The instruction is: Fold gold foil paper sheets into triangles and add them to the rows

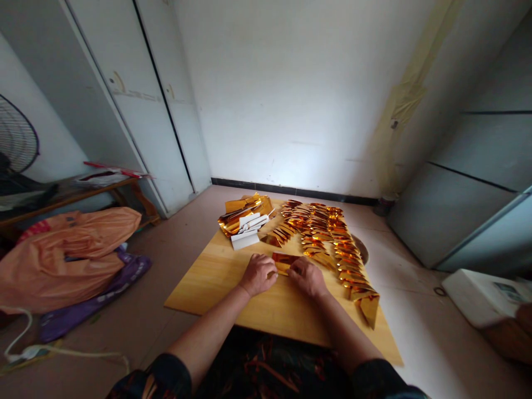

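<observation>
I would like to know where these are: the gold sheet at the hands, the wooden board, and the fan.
Gold sheet (283, 266): head view, middle of its visible face.
Wooden board (277, 305): head view, bare wood near front edge.
Fan (17, 134): head view, wire grille.

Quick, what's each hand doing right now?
Left hand: closed, holding the left end of a shiny gold rectangular foil sheet.
Right hand: closed, holding the sheet's right end.

Dimmish, soft lt; wall (282, 111) brightest nr ctr; gold foil (349, 260) glints; edges warped & blurry.
</observation>
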Demonstrator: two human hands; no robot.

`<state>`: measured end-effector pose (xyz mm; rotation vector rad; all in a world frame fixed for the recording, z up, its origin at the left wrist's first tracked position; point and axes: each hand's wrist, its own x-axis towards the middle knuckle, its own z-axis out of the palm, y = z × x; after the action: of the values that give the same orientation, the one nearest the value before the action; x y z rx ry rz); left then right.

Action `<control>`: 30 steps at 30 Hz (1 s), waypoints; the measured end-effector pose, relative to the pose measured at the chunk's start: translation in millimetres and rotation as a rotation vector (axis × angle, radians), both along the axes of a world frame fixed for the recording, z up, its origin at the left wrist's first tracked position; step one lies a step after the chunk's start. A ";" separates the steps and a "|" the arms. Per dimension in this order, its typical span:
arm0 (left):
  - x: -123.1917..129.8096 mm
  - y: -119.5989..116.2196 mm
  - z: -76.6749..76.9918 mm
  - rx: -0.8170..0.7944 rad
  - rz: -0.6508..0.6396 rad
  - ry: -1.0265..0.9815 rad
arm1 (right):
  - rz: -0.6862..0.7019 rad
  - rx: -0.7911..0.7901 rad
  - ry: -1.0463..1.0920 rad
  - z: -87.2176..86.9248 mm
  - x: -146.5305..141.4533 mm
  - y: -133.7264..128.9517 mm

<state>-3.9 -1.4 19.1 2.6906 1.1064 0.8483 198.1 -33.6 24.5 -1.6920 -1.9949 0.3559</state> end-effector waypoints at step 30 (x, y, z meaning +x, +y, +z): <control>-6.3 -7.9 -2.3 0.030 0.029 0.057 | 0.076 0.113 -0.132 -15.1 9.6 10.0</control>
<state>-10.2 -9.3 16.9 2.7464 1.1567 0.8036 207.7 -23.5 9.4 -1.6099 -2.1363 0.1582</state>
